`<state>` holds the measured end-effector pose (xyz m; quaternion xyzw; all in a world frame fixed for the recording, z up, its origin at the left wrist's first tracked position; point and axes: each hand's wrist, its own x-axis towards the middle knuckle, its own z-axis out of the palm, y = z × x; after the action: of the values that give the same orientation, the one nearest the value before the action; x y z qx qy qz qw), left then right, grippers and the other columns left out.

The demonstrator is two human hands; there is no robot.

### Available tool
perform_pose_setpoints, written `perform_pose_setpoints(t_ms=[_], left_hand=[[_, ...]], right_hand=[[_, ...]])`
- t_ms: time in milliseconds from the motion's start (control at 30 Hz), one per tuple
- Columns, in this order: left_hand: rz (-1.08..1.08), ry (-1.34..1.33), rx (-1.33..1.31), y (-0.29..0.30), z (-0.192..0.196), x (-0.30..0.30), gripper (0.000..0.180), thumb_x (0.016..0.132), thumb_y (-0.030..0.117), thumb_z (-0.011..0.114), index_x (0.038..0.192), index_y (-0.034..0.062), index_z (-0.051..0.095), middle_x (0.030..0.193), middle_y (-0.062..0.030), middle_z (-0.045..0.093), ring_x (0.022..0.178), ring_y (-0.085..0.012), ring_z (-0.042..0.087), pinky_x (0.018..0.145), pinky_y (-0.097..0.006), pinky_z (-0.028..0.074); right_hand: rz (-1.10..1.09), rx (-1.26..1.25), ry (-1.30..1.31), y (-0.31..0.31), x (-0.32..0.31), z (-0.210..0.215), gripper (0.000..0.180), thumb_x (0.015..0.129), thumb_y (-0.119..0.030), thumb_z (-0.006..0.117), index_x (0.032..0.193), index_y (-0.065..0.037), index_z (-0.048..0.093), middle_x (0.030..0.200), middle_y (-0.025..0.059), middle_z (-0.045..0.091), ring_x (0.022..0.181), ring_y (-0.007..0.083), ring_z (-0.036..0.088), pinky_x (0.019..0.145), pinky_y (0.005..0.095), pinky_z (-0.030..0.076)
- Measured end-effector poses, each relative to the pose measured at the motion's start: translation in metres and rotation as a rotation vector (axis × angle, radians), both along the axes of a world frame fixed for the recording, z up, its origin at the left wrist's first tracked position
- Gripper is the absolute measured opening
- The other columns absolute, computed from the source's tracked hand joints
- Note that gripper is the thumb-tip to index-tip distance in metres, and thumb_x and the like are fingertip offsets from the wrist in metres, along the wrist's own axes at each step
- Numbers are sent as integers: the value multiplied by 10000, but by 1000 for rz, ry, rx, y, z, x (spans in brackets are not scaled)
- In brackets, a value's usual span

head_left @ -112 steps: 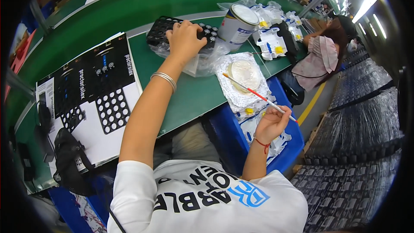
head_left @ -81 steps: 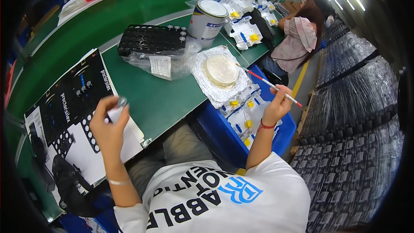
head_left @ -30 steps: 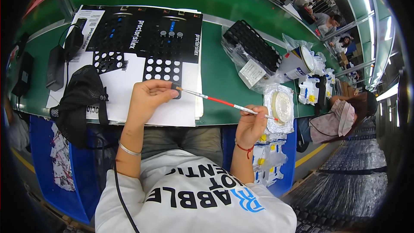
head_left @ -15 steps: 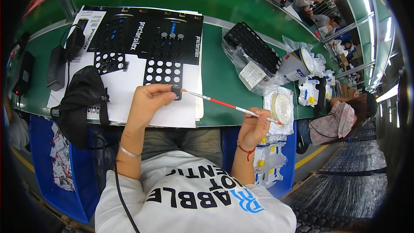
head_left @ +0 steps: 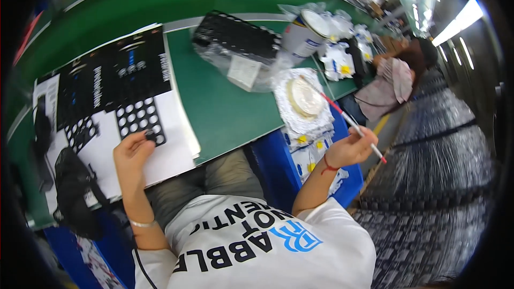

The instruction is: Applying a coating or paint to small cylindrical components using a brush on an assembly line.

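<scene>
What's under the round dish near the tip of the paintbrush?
A crumpled white sheet sticks out around the round dish. The spot right beneath the dish is covered, and the sheet hides most of what's below it.

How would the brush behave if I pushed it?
The brush would likely roll, being long and slim. It's probably light too, since it's so thin. It sticks out straight from the right hand, so it's likely stiff.

Between sheet [head_left: 171,155] and dish [head_left: 306,99] the tabletop [head_left: 230,120] offers passage; tray [head_left: 233,35] and tin [head_left: 301,42] block behind, brush [head_left: 333,105] overhangs dish.
</scene>
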<state>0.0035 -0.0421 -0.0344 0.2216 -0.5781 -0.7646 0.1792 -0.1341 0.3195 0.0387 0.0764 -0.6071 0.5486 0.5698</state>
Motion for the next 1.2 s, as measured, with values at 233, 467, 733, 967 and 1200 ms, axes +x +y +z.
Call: perform_pose_setpoints(t_ms=[233, 467, 733, 967, 1200], left_hand=[[3, 87, 35, -4, -12, -1, 246, 708, -59, 590, 954, -60, 575, 817, -59, 602, 716, -90, 544, 673, -191, 431], [22, 74, 67, -1, -7, -2, 242, 705, -50, 603, 944, -60, 571, 795, -58, 598, 706, -92, 540, 672, -193, 432], [-5, 89, 20, -1, -10, -1, 263, 683, -38, 647, 936, -56, 575, 804, -59, 601, 718, -98, 550, 681, -197, 439], [31, 42, -5, 1, -5, 0, 243, 679, -31, 661, 910, -58, 591, 793, -59, 603, 706, -103, 556, 666, -195, 449], [-10, 68, 33, 5, 5, -2, 231, 682, -40, 660, 898, -76, 586, 785, -108, 621, 702, -132, 598, 651, -205, 477]], right_hand=[[-133, 340, -228, 43, -26, 6, 225, 902, -181, 449, 801, -2, 542, 687, 37, 525, 593, 93, 504, 560, 204, 409], [-92, 376, -322, 31, -43, -2, 215, 883, -174, 479, 781, 0, 554, 639, 61, 558, 593, 124, 543, 558, 231, 425], [-8, 275, -348, 27, -37, -10, 226, 894, -170, 450, 769, -3, 537, 641, 33, 530, 594, 96, 506, 550, 220, 405], [107, -210, -203, 26, -25, -13, 225, 920, -173, 386, 799, -33, 514, 689, 17, 474, 605, 74, 443, 590, 194, 379], [885, -634, -307, -45, 9, -38, 231, 905, -246, 449, 834, -39, 524, 750, 28, 525, 671, 100, 462, 632, 217, 390]])
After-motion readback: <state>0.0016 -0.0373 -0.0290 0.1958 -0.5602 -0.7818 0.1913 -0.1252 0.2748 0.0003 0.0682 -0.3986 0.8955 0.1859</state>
